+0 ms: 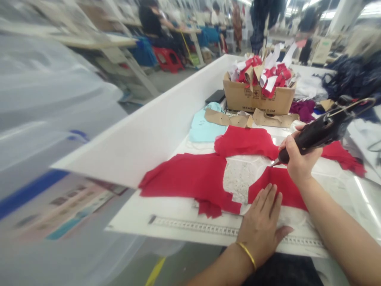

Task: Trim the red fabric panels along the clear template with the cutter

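My right hand [297,157] is closed around a black hand-held cutting tool [321,131], whose metal tip touches the edge of a red fabric piece [279,186]. My left hand [262,226] lies flat with fingers stretched out, pressing the lower part of that red fabric onto the white table [178,135]. White lace [241,176] shows between the red pieces. A bigger red fabric piece [190,174] lies to the left, another red piece [247,143] behind it.
A cardboard box [256,97] full of red and white scraps stands at the back. Brown paper patterns [229,119], a light blue cloth [204,127] and dark fabric heaps [354,75] lie around it. A ruler [193,226] lies along the near edge. People work in the background.
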Action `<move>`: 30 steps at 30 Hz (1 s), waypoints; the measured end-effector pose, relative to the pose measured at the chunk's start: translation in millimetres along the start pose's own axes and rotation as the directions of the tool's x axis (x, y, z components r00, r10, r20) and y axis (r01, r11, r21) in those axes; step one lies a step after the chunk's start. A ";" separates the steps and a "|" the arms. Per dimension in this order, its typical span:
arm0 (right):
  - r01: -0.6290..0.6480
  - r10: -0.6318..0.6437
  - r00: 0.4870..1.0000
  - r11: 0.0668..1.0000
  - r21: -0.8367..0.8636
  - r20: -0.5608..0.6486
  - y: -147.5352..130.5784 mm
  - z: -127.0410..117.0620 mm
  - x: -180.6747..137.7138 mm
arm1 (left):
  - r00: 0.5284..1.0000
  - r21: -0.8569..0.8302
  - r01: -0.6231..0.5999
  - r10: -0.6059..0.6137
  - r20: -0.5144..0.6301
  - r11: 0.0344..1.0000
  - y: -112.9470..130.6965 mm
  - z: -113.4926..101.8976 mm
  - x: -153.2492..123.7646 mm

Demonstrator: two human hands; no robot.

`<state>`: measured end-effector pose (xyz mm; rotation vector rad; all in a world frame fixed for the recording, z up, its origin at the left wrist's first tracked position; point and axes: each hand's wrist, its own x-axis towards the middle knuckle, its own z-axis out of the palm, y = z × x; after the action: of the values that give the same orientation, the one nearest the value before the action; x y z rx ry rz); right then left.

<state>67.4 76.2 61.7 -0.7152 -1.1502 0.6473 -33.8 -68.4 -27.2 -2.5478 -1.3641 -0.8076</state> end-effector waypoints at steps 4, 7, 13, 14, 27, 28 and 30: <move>0.027 -0.028 0.999 0.999 -0.022 -0.019 7.9 1.9 -2.4 | 1.000 0.017 -0.006 0.006 -0.010 1.000 0.9 -2.1 0.8; 0.050 -0.051 0.999 0.996 -0.077 -0.010 15.3 1.3 -4.2 | 1.000 0.032 -0.017 0.017 -0.011 0.999 1.4 -4.4 2.1; 0.065 -0.065 0.998 0.995 -0.072 -0.002 17.9 2.0 -7.6 | 1.000 0.035 0.000 0.001 -0.020 0.999 2.9 -7.3 2.8; 0.068 -0.069 0.998 0.996 -0.061 -0.009 17.3 2.4 -7.7 | 1.000 0.035 0.001 0.000 -0.024 0.999 3.1 -7.5 2.5; 0.000 0.000 1.000 1.000 0.022 -0.011 10.2 1.9 -13.6 | 0.999 0.043 0.016 -0.015 -0.033 0.999 4.8 -8.4 3.3; -0.006 0.005 1.000 0.999 0.046 0.014 7.0 1.9 -15.3 | 0.999 0.045 0.014 -0.012 -0.042 0.999 5.0 -8.7 3.8; -0.012 0.009 0.999 0.998 0.058 0.047 2.9 1.8 -18.7 | 0.999 0.045 0.009 -0.007 -0.051 0.999 5.0 -9.3 4.4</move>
<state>60.1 63.9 49.2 -0.6601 -1.1669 0.7070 -31.5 -71.4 -16.4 -2.4718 -1.3627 -0.8274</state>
